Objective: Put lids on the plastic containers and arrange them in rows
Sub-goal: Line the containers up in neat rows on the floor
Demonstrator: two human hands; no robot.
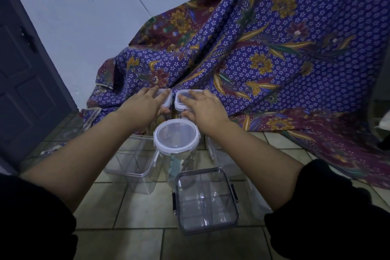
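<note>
Two lidded tubs stand side by side at the cloth's (274, 48) edge, the left hand (145, 104) flat on the left tub (166, 99), the right hand (205, 107) on the right tub (181, 102), each grip spread open over its lid. Nearer stand a round jar (176, 135) and a square box (206, 200), both lidded, on the floor (126, 217)

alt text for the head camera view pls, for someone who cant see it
Two bare hands, the left hand and right hand, each rest on a small lidded container at the edge of a purple flowered cloth. Nearer on the tiled floor stand a round lidded jar, a lidless tub and a square lidded box.
</note>
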